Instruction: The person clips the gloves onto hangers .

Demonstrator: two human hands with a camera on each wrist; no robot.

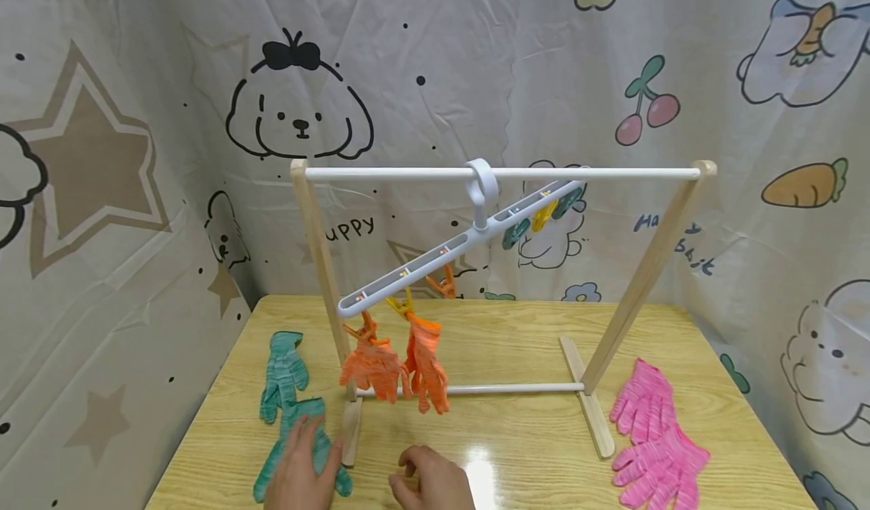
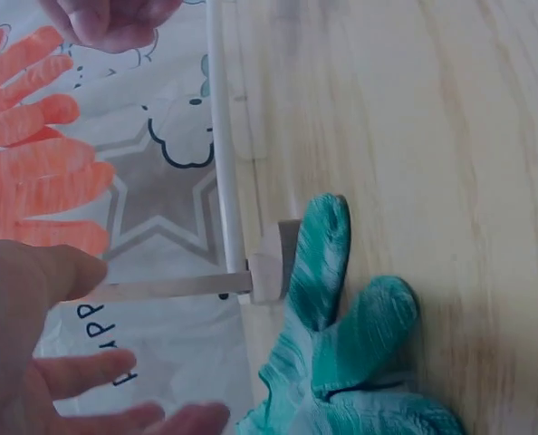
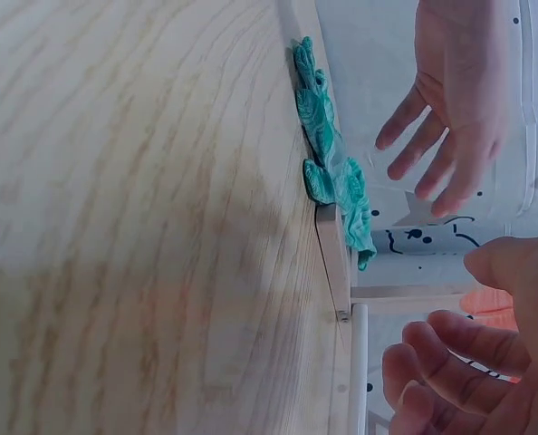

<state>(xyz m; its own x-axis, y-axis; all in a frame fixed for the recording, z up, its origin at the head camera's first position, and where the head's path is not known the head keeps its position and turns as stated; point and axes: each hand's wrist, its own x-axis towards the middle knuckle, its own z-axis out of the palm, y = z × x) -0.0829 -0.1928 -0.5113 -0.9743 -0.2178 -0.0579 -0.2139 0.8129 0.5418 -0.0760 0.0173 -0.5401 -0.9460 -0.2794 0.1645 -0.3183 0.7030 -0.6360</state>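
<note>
My left hand (image 1: pixel 302 468) hovers over the nearer of two green gloves (image 1: pixel 311 406) at the left of the table, its fingers extended and apart. In the left wrist view a gap shows between that hand and the green glove (image 2: pixel 296 372). My right hand (image 1: pixel 435 480), fingers loosely bent and holding nothing, is over the table's front middle. Ahead of both hands, two orange gloves (image 1: pixel 427 366) hang from a grey-white hanger (image 1: pixel 421 266), one by an orange clip (image 1: pixel 367 330), the other by a yellow clip (image 1: pixel 402 305).
A wooden stand (image 1: pixel 319 261) with a white top rail (image 1: pixel 394 173) carries the hanger, which tilts down to the left. A free orange clip (image 1: pixel 445 282) and several green and yellow clips (image 1: pixel 544 215) hang along it. Two pink gloves (image 1: pixel 662 465) lie at the right.
</note>
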